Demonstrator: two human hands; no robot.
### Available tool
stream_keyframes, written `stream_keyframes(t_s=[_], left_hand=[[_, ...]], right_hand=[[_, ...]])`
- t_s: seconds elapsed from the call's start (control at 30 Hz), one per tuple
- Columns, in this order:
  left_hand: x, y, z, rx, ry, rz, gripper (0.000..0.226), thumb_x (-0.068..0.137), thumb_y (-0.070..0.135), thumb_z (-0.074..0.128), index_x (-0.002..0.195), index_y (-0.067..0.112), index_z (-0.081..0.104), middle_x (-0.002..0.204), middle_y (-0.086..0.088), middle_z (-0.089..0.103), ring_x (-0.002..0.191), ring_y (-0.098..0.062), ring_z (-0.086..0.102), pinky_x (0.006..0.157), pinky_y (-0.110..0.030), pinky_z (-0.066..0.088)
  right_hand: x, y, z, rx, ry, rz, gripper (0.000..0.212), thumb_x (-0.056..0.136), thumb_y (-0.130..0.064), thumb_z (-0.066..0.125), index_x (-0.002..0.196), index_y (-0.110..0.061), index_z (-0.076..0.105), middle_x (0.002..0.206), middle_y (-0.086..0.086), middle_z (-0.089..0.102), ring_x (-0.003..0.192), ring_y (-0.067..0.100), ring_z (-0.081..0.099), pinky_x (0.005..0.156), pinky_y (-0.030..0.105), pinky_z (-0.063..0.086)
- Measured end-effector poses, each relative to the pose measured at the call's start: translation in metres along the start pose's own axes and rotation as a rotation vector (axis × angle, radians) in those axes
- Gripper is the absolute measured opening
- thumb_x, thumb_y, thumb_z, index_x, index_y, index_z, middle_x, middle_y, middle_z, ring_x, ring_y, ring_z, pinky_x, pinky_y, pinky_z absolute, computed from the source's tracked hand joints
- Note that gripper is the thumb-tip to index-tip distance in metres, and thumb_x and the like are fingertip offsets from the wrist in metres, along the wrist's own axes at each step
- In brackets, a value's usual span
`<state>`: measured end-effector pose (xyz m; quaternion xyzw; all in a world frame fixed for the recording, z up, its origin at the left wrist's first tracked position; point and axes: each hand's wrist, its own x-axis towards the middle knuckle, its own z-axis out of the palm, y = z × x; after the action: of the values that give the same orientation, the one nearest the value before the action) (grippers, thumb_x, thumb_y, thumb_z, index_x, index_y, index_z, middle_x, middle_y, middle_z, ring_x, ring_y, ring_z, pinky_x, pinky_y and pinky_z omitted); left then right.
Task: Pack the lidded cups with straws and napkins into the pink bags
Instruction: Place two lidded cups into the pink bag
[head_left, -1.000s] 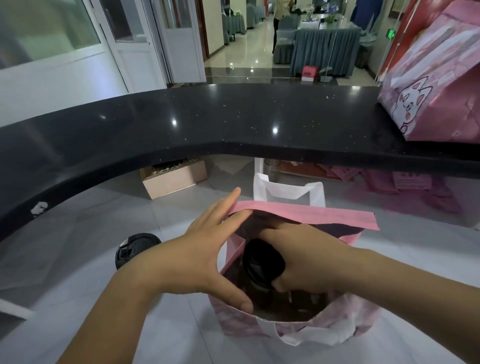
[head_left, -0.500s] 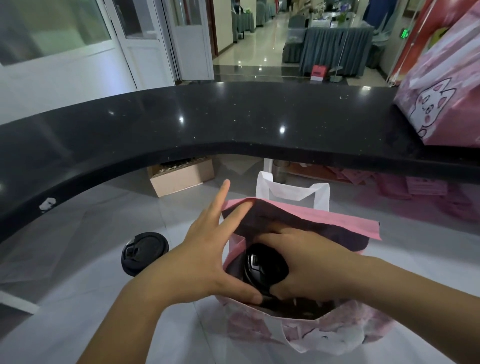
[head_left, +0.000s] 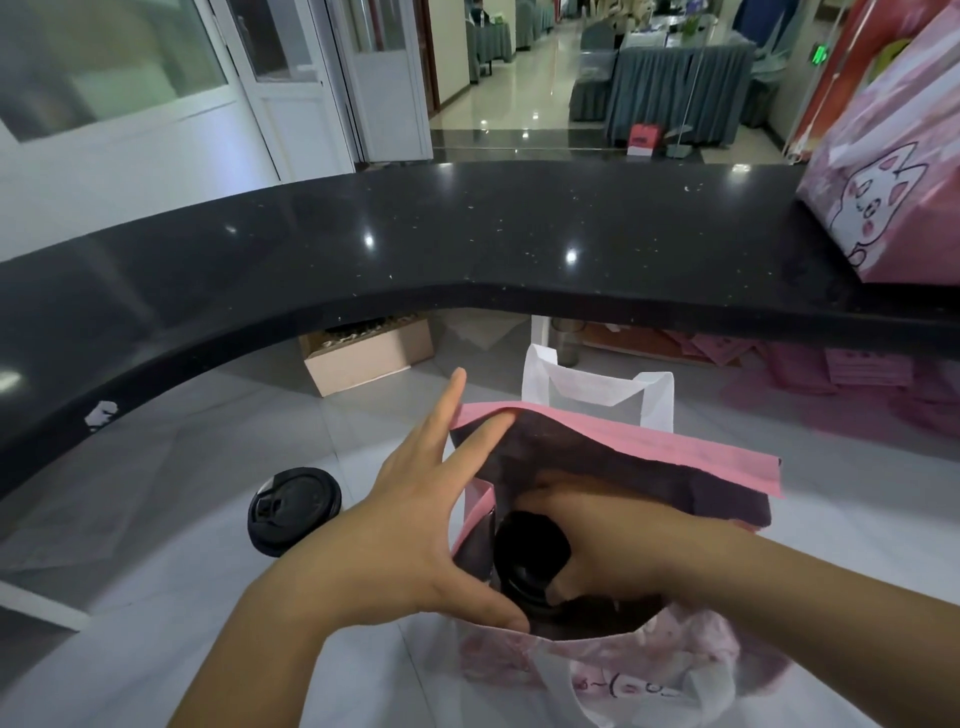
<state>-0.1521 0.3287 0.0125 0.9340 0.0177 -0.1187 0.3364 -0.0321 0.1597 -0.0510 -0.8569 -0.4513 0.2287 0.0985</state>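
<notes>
Left hand: the left hand (head_left: 410, 514) lies spread at the mouth of the pink paper bag with white handles (head_left: 597, 660), fingers straight; the thumb presses the near rim, and the long fingers reach to the far left corner of the rim, holding the opening wide.
Right hand: the right hand (head_left: 618, 551) is down inside the bag, fingers and thumb curled round the top of the black-lidded cup (head_left: 530, 558).
Cup in bag: it stands inside the bag at the left end of the opening, between the two hands; only its round black lid shows, the body hidden in shadow.
Bag: it stands open on the pale grey tiled surface (head_left: 156, 571) under both hands, one white handle upright beyond the right hand, the other folded down toward the person.
Second cup: another black-lidded cup (head_left: 293, 512) stands on the grey surface just left of the left wrist, apart from the bag.
Beyond the hands: a curved black stone counter (head_left: 415, 249) runs across, and a large pink bag printed with a cartoon cat (head_left: 883, 176) sits on its right end.
Under the counter: a brown cardboard box (head_left: 369, 353), beyond the left hand's fingertips.
</notes>
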Motion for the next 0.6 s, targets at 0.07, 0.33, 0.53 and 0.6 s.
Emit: stream_keyframes(t_s=[0.07, 0.33, 0.53, 0.6], left_hand=[[-0.001, -0.001, 0.0, -0.002, -0.003, -0.007, 0.135, 0.054, 0.048, 0.094, 0.144, 0.065, -0.006, 0.131, 0.049, -0.044, 0.148, 0.003, -0.012, 0.113, -0.039, 0.041], [-0.002, -0.005, 0.004, -0.036, -0.007, -0.002, 0.134, 0.052, 0.053, 0.093, 0.141, 0.069, -0.006, 0.132, 0.05, -0.043, 0.149, -0.001, -0.009, 0.114, -0.042, 0.039], [-0.001, -0.008, 0.008, -0.059, 0.003, 0.022, 0.13, 0.055, 0.054, 0.091, 0.143, 0.067, -0.004, 0.131, 0.051, -0.042, 0.15, -0.004, -0.008, 0.115, -0.044, 0.038], [-0.001, -0.008, 0.009, -0.062, 0.001, 0.037, 0.125, 0.058, 0.055, 0.088, 0.145, 0.065, -0.001, 0.132, 0.051, -0.04, 0.15, -0.004, -0.008, 0.116, -0.044, 0.036]], right_hand=[[0.002, 0.0, 0.001, -0.051, -0.006, 0.002, 0.065, 0.068, -0.03, 0.084, 0.126, -0.029, 0.055, 0.121, -0.005, 0.054, 0.108, 0.021, 0.057, 0.086, 0.035, 0.054], [0.0, -0.005, 0.008, -0.095, 0.035, 0.029, 0.065, 0.069, -0.032, 0.084, 0.126, -0.031, 0.054, 0.124, -0.006, 0.054, 0.112, 0.023, 0.056, 0.08, 0.028, 0.045], [-0.008, -0.01, 0.002, -0.074, 0.042, 0.053, 0.071, 0.073, -0.038, 0.082, 0.136, -0.032, 0.049, 0.132, -0.007, 0.053, 0.12, 0.022, 0.054, 0.09, 0.03, 0.048], [-0.014, -0.012, -0.006, -0.072, 0.025, 0.06, 0.077, 0.071, -0.042, 0.082, 0.138, -0.036, 0.044, 0.135, -0.007, 0.055, 0.122, 0.022, 0.054, 0.096, 0.036, 0.05]])
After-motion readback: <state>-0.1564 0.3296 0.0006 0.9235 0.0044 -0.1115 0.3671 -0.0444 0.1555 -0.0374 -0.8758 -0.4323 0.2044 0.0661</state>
